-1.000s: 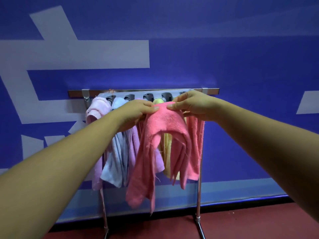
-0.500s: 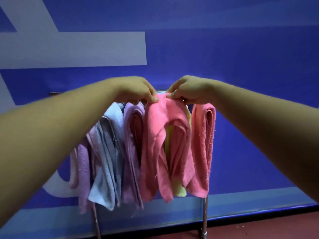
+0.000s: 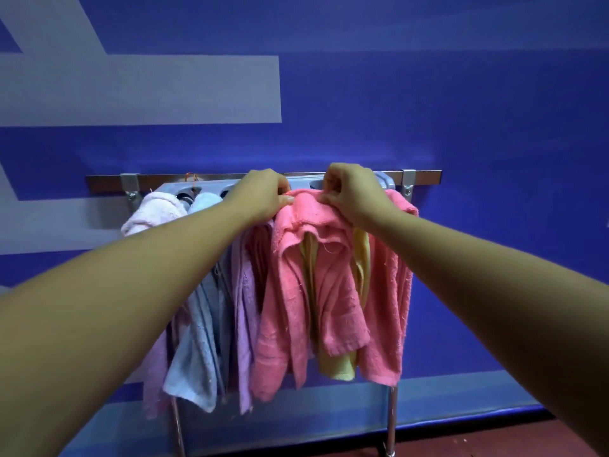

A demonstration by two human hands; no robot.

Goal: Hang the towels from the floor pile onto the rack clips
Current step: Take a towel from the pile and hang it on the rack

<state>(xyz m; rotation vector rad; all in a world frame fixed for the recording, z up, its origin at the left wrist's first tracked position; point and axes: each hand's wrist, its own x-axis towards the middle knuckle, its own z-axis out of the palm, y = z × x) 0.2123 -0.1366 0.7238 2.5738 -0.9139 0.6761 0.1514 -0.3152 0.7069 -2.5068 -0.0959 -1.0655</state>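
Holding both bare forearms outstretched. Pinching the bunched top edge of the pink towel (image 3: 296,275) with the curled fingers of the left hand (image 3: 263,192) and right hand (image 3: 352,196), the hands close together, right at the rack's grey clip block (image 3: 211,185). Draping it over a yellow towel (image 3: 361,258), beside lilac (image 3: 244,308), light blue (image 3: 194,341) and pale pink towels (image 3: 155,209) leftward, another pink one (image 3: 392,291) rightward. Facing a blue wall (image 3: 461,94).

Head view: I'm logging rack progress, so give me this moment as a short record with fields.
in hand: pink towel, held up at the clip rack
grip: left hand and right hand both pinch its top edge
already hanging: pale pink towel, light blue towel, lilac towel, yellow towel, second pink towel
clipped yet: hidden behind the hands
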